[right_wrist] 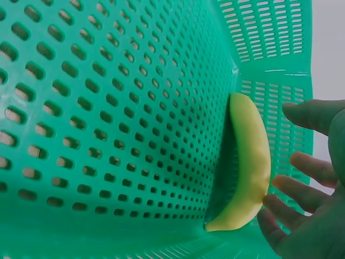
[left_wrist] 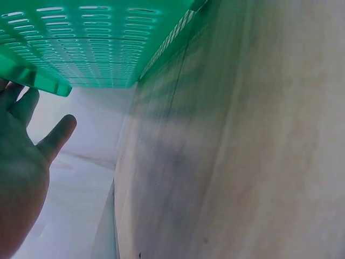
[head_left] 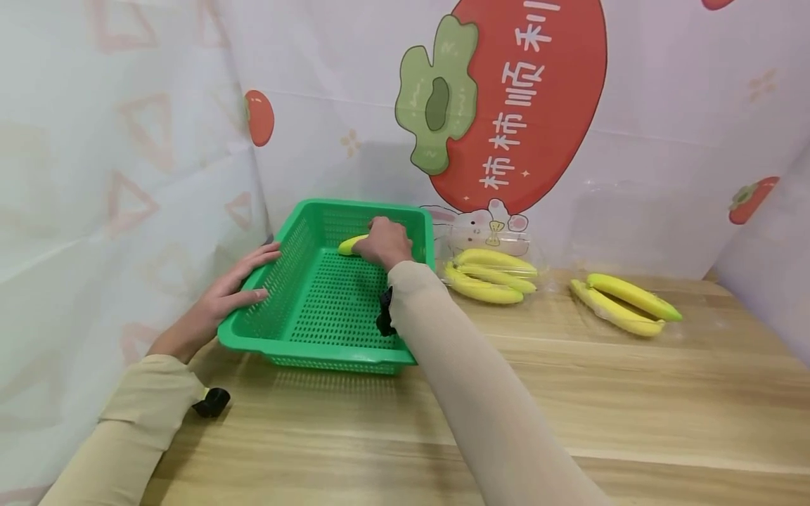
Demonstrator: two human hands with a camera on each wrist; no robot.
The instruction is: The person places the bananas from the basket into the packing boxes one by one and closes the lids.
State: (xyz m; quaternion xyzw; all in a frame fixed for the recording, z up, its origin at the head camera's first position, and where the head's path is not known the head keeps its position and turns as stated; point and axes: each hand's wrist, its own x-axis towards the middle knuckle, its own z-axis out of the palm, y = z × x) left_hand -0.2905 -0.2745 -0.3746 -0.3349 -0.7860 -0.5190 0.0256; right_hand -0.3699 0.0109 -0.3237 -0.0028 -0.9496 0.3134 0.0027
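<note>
A green perforated basket (head_left: 329, 344) stands on the wooden table. Inside, along its far wall, lies one yellow banana (right_wrist: 252, 162). My right hand (head_left: 387, 244) reaches over this banana, hiding part of it in the head view. In the right wrist view its fingers (right_wrist: 302, 193) are spread beside the banana, the lower ones at or close to its skin, not curled round it. My left hand (head_left: 221, 302) rests on the basket's left rim with fingers extended over the edge; the left wrist view shows it from below, one finger standing away from the rim.
Right of the basket, three bananas (head_left: 487, 288) lie in a clear plastic container (head_left: 538, 256). Farther right are two more bananas (head_left: 623, 302), seemingly in clear plastic too. A printed cloth (head_left: 354, 84) hangs behind and at the left of the table (head_left: 538, 407).
</note>
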